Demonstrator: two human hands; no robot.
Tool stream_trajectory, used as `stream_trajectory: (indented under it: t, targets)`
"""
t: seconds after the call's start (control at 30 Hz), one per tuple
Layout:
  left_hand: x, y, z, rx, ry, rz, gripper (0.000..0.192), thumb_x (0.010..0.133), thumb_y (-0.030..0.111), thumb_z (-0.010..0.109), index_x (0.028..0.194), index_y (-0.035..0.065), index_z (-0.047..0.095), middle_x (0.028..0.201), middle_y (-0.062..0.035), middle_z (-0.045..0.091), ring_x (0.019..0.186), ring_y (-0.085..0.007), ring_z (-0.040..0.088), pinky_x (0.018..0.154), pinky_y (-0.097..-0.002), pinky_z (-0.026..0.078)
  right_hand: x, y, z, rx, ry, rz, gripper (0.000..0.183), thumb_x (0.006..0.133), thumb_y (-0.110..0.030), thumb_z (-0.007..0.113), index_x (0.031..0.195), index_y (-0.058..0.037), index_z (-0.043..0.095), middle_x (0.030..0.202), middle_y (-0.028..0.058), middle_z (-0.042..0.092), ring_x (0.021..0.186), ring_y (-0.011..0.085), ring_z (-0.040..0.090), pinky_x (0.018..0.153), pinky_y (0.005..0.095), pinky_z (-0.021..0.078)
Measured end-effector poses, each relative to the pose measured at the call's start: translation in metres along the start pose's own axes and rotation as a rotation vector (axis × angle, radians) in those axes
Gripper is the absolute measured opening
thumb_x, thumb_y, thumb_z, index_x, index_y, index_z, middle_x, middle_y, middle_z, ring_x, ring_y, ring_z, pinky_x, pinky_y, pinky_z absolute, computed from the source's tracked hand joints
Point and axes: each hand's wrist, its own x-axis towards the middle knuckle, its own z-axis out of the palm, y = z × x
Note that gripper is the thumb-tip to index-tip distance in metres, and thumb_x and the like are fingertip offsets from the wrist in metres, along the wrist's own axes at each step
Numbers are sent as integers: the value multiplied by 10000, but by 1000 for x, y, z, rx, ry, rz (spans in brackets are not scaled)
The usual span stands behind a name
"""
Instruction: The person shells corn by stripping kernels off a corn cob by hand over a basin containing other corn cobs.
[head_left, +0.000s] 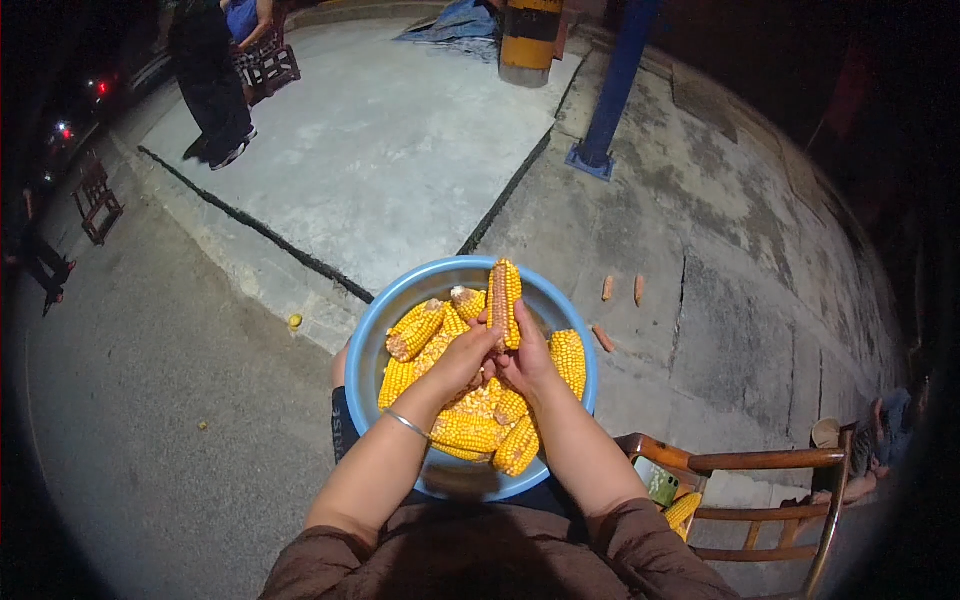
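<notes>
Both hands grip one ear of yellow corn (505, 300) upright over a blue plastic basin (362, 367). A strip along the ear is stripped of kernels, baring the reddish cob. My left hand (469, 356) presses its thumb near the lower end of that strip. Around the ear's right side wraps my right hand (531, 351). The basin rests on my lap. Several whole ears lie in it, including one at the right (568, 360) and one at the front (517, 448). Loose kernels (476, 401) lie among them, partly hidden by my hands.
Stripped cobs (603, 338) lie on the concrete to the right. A wooden chair (765, 460) beside me holds a phone (656, 480) and corn ears (682, 511). Ahead rise a blue post (611, 90) and a striped pillar (529, 41). People (214, 82) are at the upper left.
</notes>
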Motion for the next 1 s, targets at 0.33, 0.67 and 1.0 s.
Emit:
stream_trajectory:
  t: [0.33,0.67,1.0]
  targets:
    - [5,-14,2,248,-55,170,318,943,225,425,1203,46,382,726,13,468,574,-67,413,489,-197,343,1,4,6,-39,129,-80,394,922,-423,406,1066,-62,471,902,121,589,721,200,608,489,304,531]
    - [-4,1,-3,229,-119,43,306,938,264,424,1185,85,408,766,5,514,564,-70,454,495,-173,357,-3,-7,1,-61,-26,54,521,895,-523,365,1029,-41,512,894,124,601,713,209,613,462,316,521]
    - [1,-1,2,243,16,143,269,888,249,533,1069,52,507,838,-3,549,677,-59,483,589,-190,393,4,4,1,44,19,-113,351,936,-354,395,1065,-45,500,942,99,589,780,169,584,679,303,501]
